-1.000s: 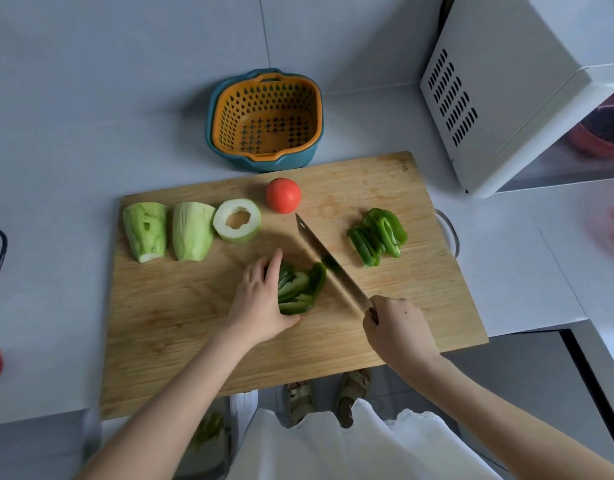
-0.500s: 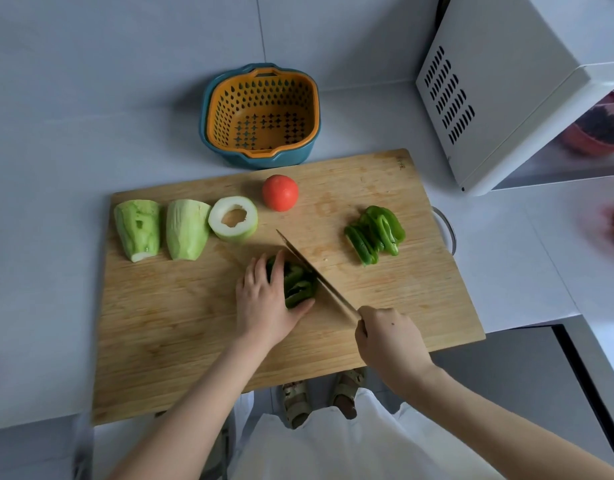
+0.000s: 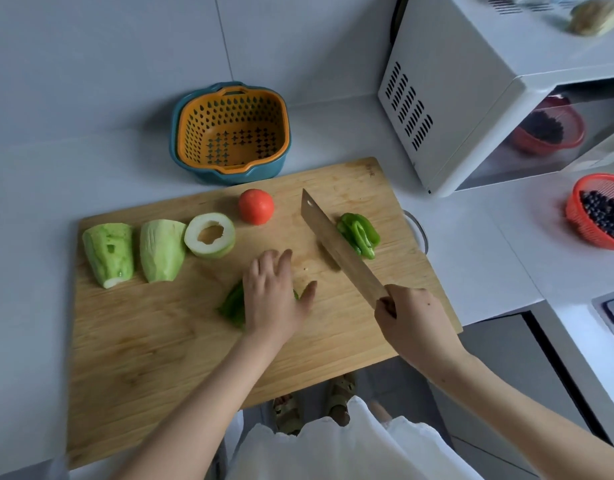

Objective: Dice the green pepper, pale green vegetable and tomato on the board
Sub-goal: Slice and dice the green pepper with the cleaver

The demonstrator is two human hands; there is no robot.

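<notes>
- Two hands work over a rectangular light wooden cutting board (image 3: pixel 160 358) lying on the pale grey worktop (image 3: pixel 39 168).
- Left hand (image 3: pixel 274 299): fingers near straight and spread, palm down on the dark green pepper pieces (image 3: pixel 233 306) near board centre. It presses them and does not curl round them. Most of that pepper is hidden under the palm.
- Right hand (image 3: pixel 412 320): fingers wrapped tight round the handle of a broad steel cleaver (image 3: pixel 336 237), handle mostly hidden in the fist. Blade slants toward the far edge, just beside a small pile of bright green pepper strips (image 3: pixel 359 233). Cannot tell if the edge touches the board.
- Round red tomato (image 3: pixel 256 206): whole, far side of board, between blade tip and ring.
- Pale green vegetable sits in three parts along the left of the board: outer peeled chunk (image 3: pixel 108 254), second peeled chunk (image 3: pixel 161 249), hollow cut ring (image 3: pixel 210 235). Chunks are near each other; the ring touches the second chunk.
- Step, as judged: pepper stage. Strips only, no dice visible. Pale vegetable and tomato are not diced, so the task is early.
- Next move likely needs the blade brought over to the pieces under the left hand. Fingertips should tuck clear of the edge, then cuts go crosswise. Curved pepper may rock or slide, so a firm hold-down is needed.
- Off board: orange perforated colander in teal bowl (image 3: pixel 232 133), white microwave (image 3: pixel 471 81), red mesh basket of dark berries (image 3: pixel 575 202).
</notes>
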